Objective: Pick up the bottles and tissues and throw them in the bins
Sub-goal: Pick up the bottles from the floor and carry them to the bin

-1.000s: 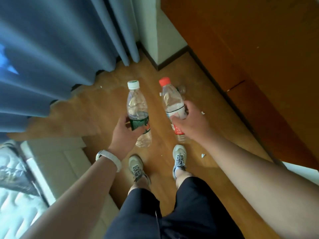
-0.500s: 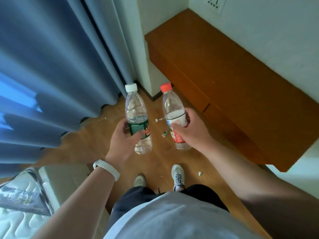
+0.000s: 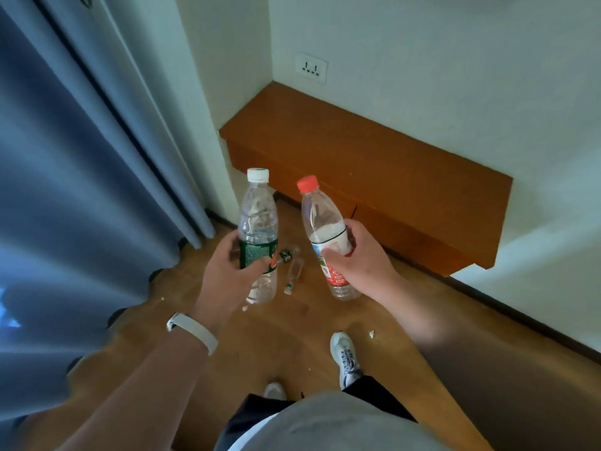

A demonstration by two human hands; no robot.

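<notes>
Wood-plank floor (image 3: 406,320), white walls. Near the wooden bench (image 3: 374,170) I see my left hand (image 3: 227,275) grasping the clear ribbed green-label bottle (image 3: 258,229) and my right hand (image 3: 357,258) gripping the red-capped bottle (image 3: 325,232); both upright.

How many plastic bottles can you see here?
3. The white-capped bottle is in the left hand, the red-capped bottle in the right hand, and a small bottle lies on the floor between them. More may be hidden.

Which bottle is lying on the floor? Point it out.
The small clear bottle between the two held ones; the white-capped bottle and red-capped bottle are upright in hands.
</notes>
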